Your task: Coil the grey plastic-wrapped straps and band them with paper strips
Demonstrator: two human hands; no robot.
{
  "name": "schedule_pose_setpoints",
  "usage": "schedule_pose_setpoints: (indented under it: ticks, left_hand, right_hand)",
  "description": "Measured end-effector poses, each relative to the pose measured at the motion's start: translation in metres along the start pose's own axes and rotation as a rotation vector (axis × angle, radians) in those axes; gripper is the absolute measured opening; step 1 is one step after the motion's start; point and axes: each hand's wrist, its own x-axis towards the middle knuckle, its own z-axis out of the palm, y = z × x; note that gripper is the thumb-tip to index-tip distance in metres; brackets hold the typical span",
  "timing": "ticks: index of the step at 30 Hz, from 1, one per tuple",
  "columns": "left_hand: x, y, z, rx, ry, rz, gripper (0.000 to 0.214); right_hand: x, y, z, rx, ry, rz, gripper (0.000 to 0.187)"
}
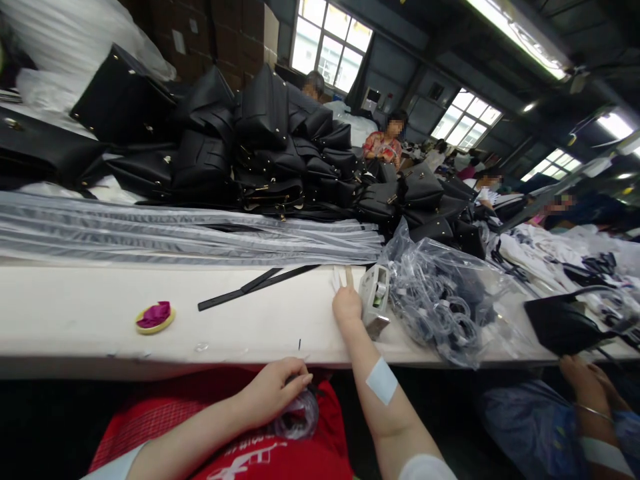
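Observation:
Low over my lap, my left hand (277,390) is closed on a coiled strap in clear plastic (299,417). Its loop hangs below my fingers in front of a red apron (250,460). My right hand (347,304) reaches across the table with curled fingers, just left of a pale tape dispenser (375,293). A whitish and a tan narrow piece (349,275) stick out beyond these fingers; I cannot make out what they are. A black strap (225,299) lies on the white table left of that hand.
Long plastic-wrapped straps (200,237) lie across the table, with black bags (263,110) piled behind. A clear bag of coiled straps (445,300) sits right of the dispenser. Magenta cloth (159,315) rests on a yellow dish (150,327). A co-worker's hands (587,380) show at right.

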Motion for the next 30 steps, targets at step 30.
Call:
schedule_pose_setpoints:
  ticks: [30]
  left_hand:
    - [0.001, -0.002, 0.005, -0.022, 0.021, 0.008, 0.032]
  right_hand:
    - [-0.006, 0.015, 0.019, 0.133, 0.154, 0.023, 0.030]
